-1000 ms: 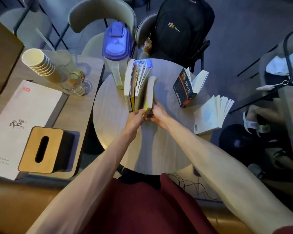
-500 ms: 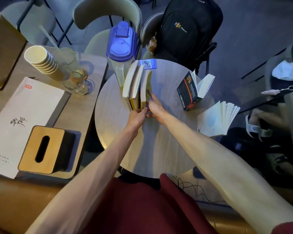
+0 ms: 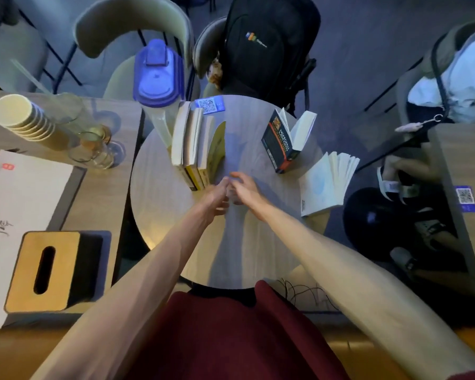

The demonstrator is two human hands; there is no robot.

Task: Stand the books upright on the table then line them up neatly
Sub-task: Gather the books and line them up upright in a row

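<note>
Grips loose and empty: left hand (image 3: 215, 196) and right hand (image 3: 248, 190) side by side, at 5 o'clock of upright book row (image 3: 192, 138) on counter (image 3: 162, 215)

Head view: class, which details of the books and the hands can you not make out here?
- Row of upright books: spine titles, too small and dim.
- Left hand and right hand: motion blur hides whether the fingers hold anything.
- Dark book: spine lettering blurred.
- Open white book: cover print too small.
</note>
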